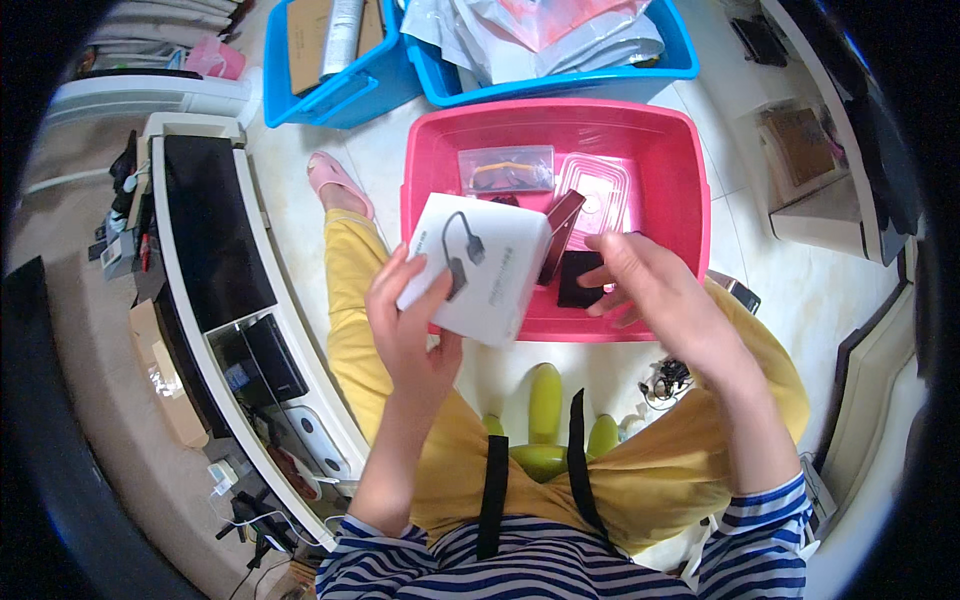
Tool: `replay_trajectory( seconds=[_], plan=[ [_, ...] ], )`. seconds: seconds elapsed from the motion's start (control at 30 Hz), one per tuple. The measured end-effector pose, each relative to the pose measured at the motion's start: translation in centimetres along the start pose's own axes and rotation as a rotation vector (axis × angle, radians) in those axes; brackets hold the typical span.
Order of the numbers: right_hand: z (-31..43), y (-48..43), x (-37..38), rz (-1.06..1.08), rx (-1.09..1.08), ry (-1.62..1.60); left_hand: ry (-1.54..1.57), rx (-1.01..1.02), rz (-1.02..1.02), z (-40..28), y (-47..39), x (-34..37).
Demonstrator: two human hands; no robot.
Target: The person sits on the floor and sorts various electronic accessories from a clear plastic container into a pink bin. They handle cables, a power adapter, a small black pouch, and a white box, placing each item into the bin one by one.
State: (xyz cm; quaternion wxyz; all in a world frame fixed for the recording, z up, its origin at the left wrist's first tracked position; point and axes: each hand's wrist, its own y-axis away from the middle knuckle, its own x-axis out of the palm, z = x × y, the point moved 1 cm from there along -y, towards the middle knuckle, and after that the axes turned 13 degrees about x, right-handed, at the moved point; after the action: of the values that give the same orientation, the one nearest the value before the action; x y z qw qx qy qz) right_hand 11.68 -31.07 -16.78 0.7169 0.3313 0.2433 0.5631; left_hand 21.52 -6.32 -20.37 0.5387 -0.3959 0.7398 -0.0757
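My left hand (415, 319) grips a white cardboard box (484, 262) by its left side, above the near left part of a pink plastic storage bin (551, 116). A cable adapter is pictured on the box, and it bears writing. To the right, my right hand (645, 285) hangs over the bin with its fingers apart and nothing in them. Below its fingertips lies a black flat item (579, 279). Also in the bin are a dark red slim box (561, 234), a clear plastic lid or container (598, 187) and a clear case (506, 169) with a yellow-edged item inside.
Beyond the bin stand two blue bins, one with a cardboard box (305, 45) and a can (342, 37), the other with plastic bags (540, 45). A low white cabinet (251, 195) runs along the left. Coiled black cables (670, 379) lie on the floor near my right leg.
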Motion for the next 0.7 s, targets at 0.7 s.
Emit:
replay_trajectory(
  seconds=[0.7],
  plan=[
    [2.7,6.2,1.8,0.51,-0.311,-0.357,0.941,-0.608,-0.355,-12.6,-3.5,-7.5]
  ],
)
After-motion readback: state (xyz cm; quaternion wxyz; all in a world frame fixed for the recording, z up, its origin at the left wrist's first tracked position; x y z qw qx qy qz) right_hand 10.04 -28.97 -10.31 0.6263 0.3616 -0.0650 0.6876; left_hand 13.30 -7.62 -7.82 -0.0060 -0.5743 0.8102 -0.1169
